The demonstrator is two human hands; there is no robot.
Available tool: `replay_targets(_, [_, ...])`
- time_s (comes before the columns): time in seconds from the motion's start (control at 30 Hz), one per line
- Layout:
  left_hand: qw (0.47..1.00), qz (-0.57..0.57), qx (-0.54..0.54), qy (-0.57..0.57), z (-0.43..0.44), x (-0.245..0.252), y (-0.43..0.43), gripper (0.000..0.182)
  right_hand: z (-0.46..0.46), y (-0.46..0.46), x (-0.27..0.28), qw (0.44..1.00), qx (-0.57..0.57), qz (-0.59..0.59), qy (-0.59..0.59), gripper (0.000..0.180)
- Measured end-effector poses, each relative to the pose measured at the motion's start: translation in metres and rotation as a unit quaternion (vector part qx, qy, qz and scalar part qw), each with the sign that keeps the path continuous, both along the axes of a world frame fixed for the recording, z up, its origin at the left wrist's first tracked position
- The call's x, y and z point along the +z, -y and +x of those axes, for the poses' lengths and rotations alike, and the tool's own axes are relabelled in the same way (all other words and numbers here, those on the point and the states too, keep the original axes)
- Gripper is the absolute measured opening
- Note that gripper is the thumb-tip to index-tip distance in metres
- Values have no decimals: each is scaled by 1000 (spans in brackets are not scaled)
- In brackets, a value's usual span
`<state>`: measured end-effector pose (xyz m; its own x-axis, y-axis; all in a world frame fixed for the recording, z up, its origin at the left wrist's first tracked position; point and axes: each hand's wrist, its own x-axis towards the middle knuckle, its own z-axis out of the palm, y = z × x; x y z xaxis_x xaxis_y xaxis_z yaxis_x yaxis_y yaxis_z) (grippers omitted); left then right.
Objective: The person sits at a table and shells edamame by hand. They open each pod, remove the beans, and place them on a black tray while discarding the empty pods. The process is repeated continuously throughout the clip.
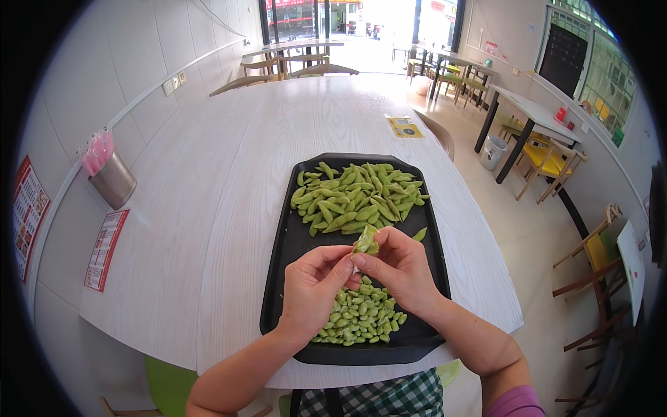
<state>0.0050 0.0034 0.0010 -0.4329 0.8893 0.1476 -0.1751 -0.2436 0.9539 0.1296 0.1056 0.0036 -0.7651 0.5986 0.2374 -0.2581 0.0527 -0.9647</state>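
Between the fingertips of my left hand and my right hand is an opened green soybean pod, pinched by both. The hands are over the middle of a black plastic tray. A heap of unshelled green pods fills the tray's far part. Shelled green beans lie in a pile at the near end, partly hidden under my hands and wrists. One loose pod rests just right of my right hand's fingers.
The tray lies on a pale wood-grain table. At the left stand a metal cup of pink-wrapped items and a red-edged printed card. A yellow sticker is beyond the tray. Chairs and tables stand farther off, with a waste bin at the right.
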Motion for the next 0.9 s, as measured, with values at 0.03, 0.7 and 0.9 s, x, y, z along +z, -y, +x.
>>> replay_targets(0.03, [1000, 1, -4, 10, 0, 0, 0, 21, 0, 0, -1, 999, -25, 28, 22, 11])
replay_targets(0.7, [977, -93, -102, 164, -13, -1, -1, 24, 2, -10, 2, 996, -11, -38, 75, 9])
replay_targets(0.9, [955, -104, -157, 228, -15, -4, -1, 23, -1, -6, 0, 994, -70, 1, 86, 8])
